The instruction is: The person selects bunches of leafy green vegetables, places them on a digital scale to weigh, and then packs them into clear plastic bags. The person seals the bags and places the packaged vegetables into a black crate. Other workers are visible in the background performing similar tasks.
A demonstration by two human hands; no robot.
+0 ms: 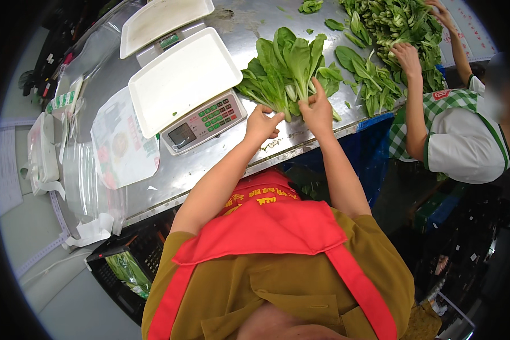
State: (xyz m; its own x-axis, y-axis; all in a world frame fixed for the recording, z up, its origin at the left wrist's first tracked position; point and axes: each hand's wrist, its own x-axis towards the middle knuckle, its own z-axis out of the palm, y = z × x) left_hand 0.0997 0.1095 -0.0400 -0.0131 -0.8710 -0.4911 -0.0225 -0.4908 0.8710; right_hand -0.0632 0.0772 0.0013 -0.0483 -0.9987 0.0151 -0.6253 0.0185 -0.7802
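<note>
A bunch of leafy greens (289, 63) lies on the metal table (153, 197) in front of me, stems towards me. My right hand (318, 111) grips one plant of it by the pale stem, with the index finger along the leaves. At the stem ends on the left is my left hand (263, 124), thumb stretched towards a stem; whether it pinches anything I cannot tell. Left of the bunch stands a digital scale (204, 123) carrying a white tray (185, 80). More loose greens (372, 80) lie to the right of the bunch.
Another scale's white tray (165, 25) is at the upper left. Clear plastic bags (85, 182) and a printed plastic sheet (125, 142) lie on the left. A co-worker (463, 123) reaches into a large heap of greens (408, 29). A black crate (127, 272) stands below the table.
</note>
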